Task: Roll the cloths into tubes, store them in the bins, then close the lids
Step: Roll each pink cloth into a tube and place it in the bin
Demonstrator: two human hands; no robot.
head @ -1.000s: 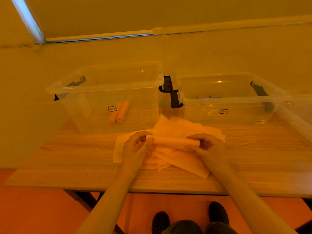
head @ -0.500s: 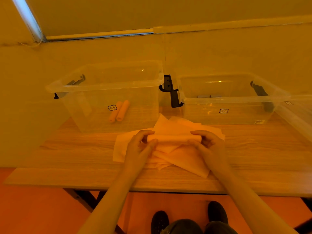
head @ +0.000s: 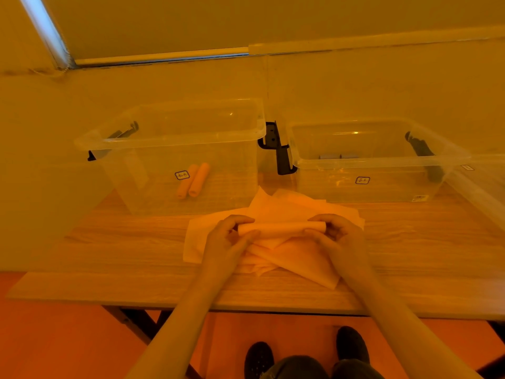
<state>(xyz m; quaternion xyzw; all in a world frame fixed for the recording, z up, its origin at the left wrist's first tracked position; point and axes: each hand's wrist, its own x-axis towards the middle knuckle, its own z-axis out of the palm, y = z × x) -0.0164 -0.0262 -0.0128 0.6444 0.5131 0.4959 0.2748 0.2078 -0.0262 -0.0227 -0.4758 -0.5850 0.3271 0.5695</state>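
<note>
The left hand and the right hand each pinch one end of a half-rolled cloth, fingers curled over the top of the roll and thumbs beneath. A second ago the roll sat lower and closer to the person, with more loose cloth showing beyond the fingertips; now it has travelled away from the body and looks rounder and tighter, its right end showing as a small open tube mouth just by the right fingers. I judge the rolling of this piece to be near its end, with only a short tail of fabric left to wind in.

Under the palms and toward the person lies a heap of loose cloths, still flat, on the wooden table.

Beyond the fingertips to the left stands the left bin, clear and lidless, holding two rolled tubes side by side. Beyond to the right is the right bin, also open; what lies in it cannot be told. Most of the task remains.
</note>
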